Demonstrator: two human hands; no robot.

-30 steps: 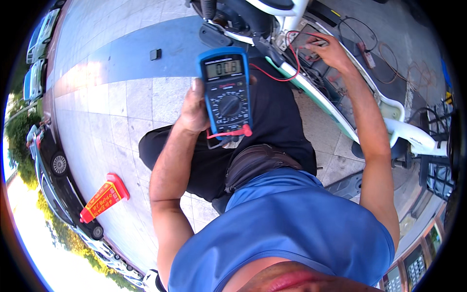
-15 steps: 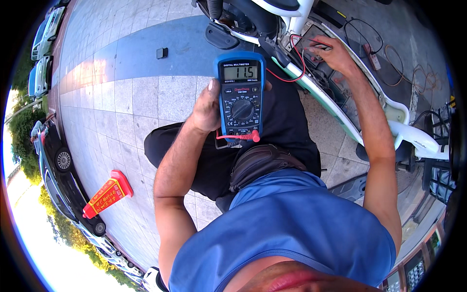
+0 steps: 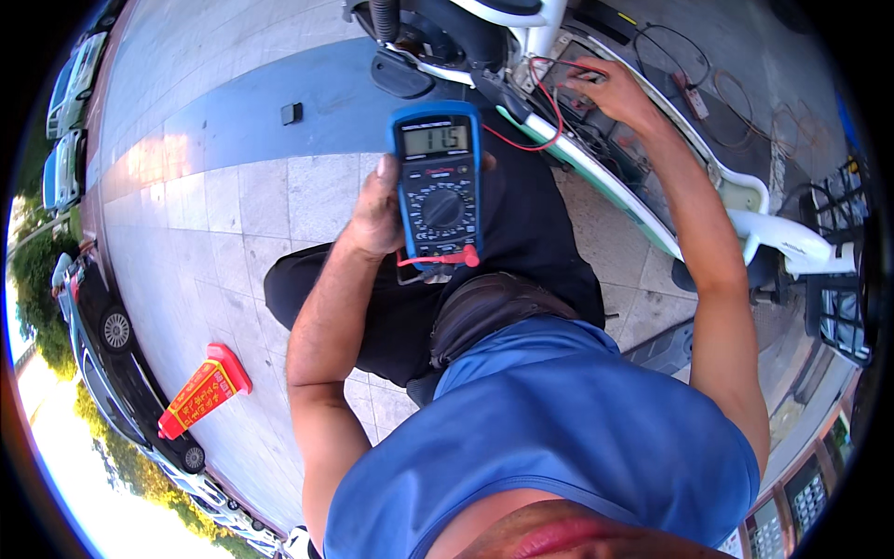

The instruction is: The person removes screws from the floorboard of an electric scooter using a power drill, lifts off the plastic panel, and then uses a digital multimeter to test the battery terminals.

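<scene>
A blue-framed digital multimeter point(image 3: 438, 186) is held upright over my lap, its lit display facing up at me. My left hand point(image 3: 377, 210) wraps it from the left side, thumb along the edge and fingertips showing at the right. Red and black plugs sit at its lower end. A red test lead point(image 3: 559, 121) loops across to the opened scooter body point(image 3: 596, 172). Over the compartment in its floor, my right hand point(image 3: 605, 88) is closed on slim test probes; their tips are too small to make out. Wires and dusty parts lie inside the compartment.
A white socket strip point(image 3: 692, 96) and loose cables lie beyond the scooter. On the paving at left are a small black box point(image 3: 291, 114) and a red-and-yellow cone point(image 3: 207, 389). Parked cars point(image 3: 107, 326) line the far left. Several shelf-like racks stand at right.
The whole view has shifted slightly, so the multimeter, scooter and hands sit a little further left. Both hands keep their holds.
</scene>
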